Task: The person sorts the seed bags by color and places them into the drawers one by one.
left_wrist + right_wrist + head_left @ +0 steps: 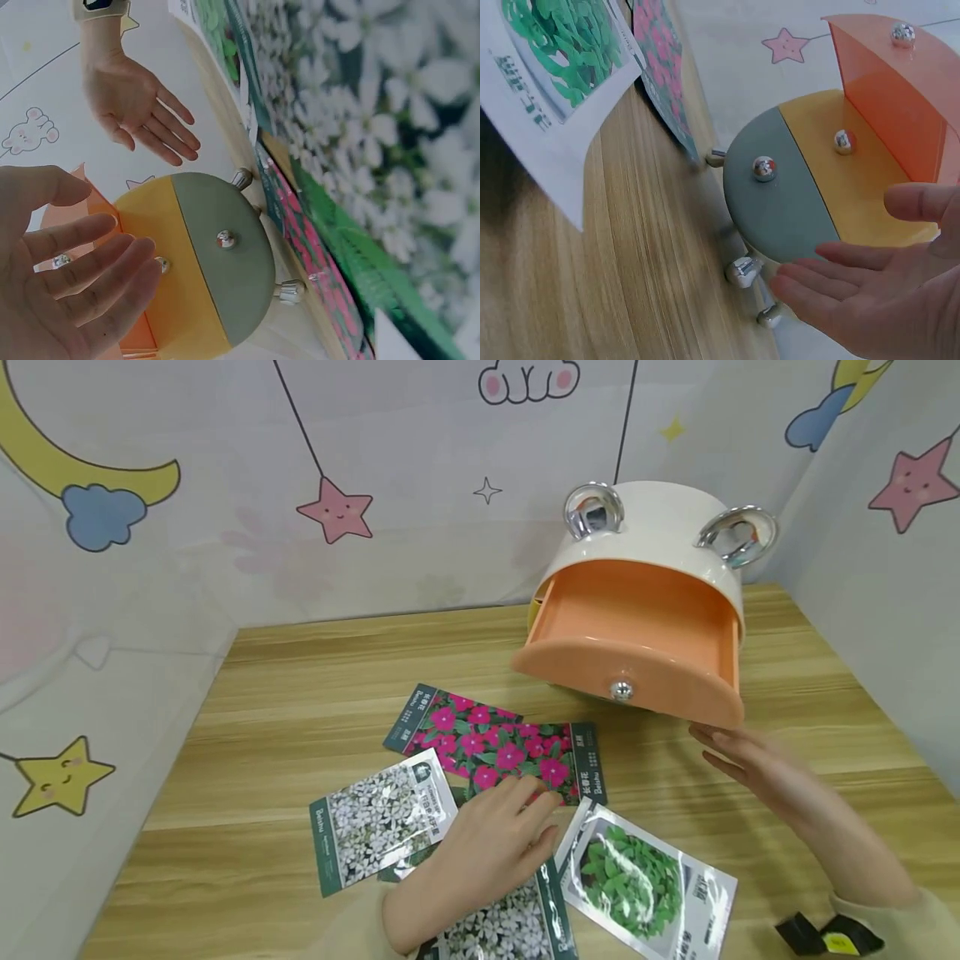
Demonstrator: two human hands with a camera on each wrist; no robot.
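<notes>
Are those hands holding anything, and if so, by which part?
Nothing is held: the left hand is open above the packets, the right hand open near the orange drawer.

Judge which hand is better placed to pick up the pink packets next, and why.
Probably the left hand: it is empty, and in the head view its fingers overlap the pink packets. The right hand, also empty, is beside the open drawer, farther from them.
</notes>
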